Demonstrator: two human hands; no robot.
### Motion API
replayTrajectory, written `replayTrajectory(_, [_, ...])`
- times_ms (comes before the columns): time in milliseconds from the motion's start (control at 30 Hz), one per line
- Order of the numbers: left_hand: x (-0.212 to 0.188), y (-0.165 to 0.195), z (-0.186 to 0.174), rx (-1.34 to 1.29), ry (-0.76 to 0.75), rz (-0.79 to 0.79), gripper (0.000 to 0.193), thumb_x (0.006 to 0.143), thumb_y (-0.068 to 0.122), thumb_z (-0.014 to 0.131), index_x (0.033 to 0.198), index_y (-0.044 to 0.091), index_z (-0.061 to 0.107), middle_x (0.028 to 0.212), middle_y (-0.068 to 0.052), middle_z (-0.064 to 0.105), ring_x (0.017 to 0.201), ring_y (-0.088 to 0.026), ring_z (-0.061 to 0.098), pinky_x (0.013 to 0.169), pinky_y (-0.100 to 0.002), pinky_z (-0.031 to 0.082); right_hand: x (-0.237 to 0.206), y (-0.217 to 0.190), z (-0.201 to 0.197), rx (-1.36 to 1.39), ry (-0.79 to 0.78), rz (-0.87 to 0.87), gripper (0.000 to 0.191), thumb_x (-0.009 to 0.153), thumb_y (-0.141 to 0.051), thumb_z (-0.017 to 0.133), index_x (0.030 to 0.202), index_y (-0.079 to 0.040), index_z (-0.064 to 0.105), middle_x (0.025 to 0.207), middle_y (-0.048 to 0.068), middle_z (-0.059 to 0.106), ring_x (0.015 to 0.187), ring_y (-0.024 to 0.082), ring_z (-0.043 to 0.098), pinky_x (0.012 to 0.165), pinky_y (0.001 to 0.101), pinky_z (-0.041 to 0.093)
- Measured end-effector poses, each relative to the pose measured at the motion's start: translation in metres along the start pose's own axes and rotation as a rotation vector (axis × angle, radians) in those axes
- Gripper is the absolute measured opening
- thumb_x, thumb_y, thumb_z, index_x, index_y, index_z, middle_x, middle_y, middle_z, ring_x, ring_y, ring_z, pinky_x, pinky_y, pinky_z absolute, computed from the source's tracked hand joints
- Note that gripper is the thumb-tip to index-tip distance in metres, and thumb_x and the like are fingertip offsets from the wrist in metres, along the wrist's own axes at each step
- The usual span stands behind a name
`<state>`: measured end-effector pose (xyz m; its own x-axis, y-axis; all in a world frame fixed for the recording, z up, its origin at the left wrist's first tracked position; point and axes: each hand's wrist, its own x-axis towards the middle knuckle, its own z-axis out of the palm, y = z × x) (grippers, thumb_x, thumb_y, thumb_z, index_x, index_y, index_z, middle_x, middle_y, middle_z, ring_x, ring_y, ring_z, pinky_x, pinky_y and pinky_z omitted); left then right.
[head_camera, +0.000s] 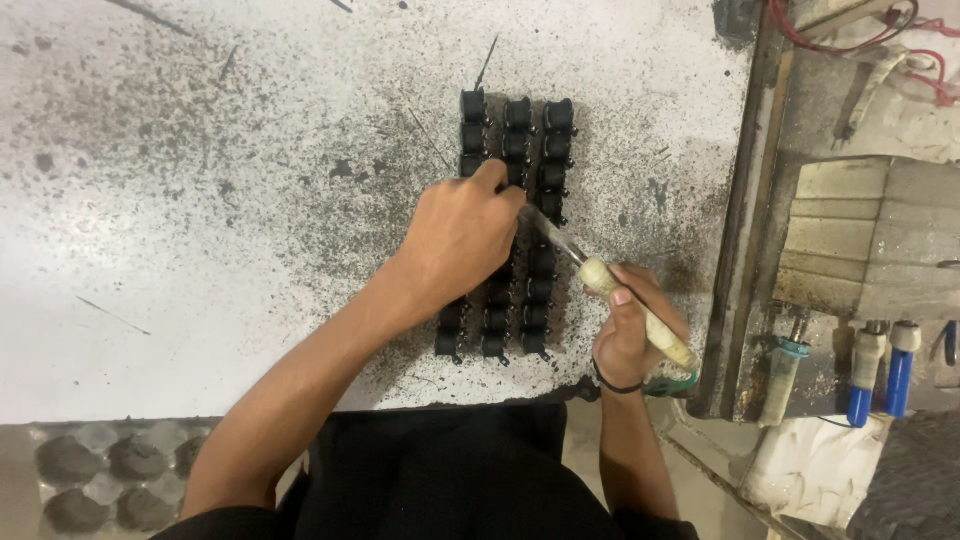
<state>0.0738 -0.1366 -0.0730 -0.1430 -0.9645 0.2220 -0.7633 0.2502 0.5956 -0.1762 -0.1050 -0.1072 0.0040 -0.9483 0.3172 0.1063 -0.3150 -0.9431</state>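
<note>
White, soot-speckled tabletop (200, 200) is being used as the work surface, with a grimy metal rail and a stack of pale slats (860, 235) lying along its right edge and blue-capped tools (880, 370) hanging lower down beside it. Small black moulded parts (515, 130) are being kept in three tight columns near the middle of the table, each part touching its neighbours. The middle of the block is being covered by the left hand (460, 240), which is being pressed down flat on the rows with the fingers curled over them, so whether any single part is being pinched cannot be told. A slim metal tool (600, 275) with a pale, worn handle is being held in the right hand (625, 335), the fingers being wrapped fully round the handle and the thumb laid on top; its thin tip is being aimed at the parts just beside the left fingertips. The parts are being judged as light, hard and stiff, likely dusty and a little slippery, and easily knocked out of line, so steadying from above or a pinch on the flat sides looks soundest. The tool is being judged rigid, best taken at the handle well behind the tip.
</note>
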Motion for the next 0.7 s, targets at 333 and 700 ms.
replayTrajectory(333, [-0.0039, -0.0042, 0.0017, -0.041, 0.037, 0.035, 0.012, 0.082, 0.000, 0.066, 0.091, -0.002, 0.074, 0.092, -0.017, 0.064, 0.062, -0.033, 0.069, 0.055, -0.043, 0.059, -0.0011, 0.0047, 0.0042, 0.018, 0.023, 0.010, 0.024, 0.100, -0.010, 0.068, 0.112, 0.010, 0.071, 0.104, 0.024, 0.070, 0.089, 0.029, 0.069, 0.070, 0.0376, 0.062])
replayTrajectory(700, [-0.0033, -0.0051, 0.0019, -0.126, 0.016, -0.011, 0.011, 0.086, 0.003, 0.068, 0.093, 0.000, 0.077, 0.092, -0.014, 0.066, 0.060, -0.032, 0.069, 0.054, -0.041, 0.059, -0.0074, 0.0095, -0.0012, 0.026, 0.052, -0.062, 0.024, 0.099, -0.009, 0.067, 0.111, 0.012, 0.071, 0.104, 0.024, 0.069, 0.082, 0.027, 0.068, 0.062, 0.0353, 0.064])
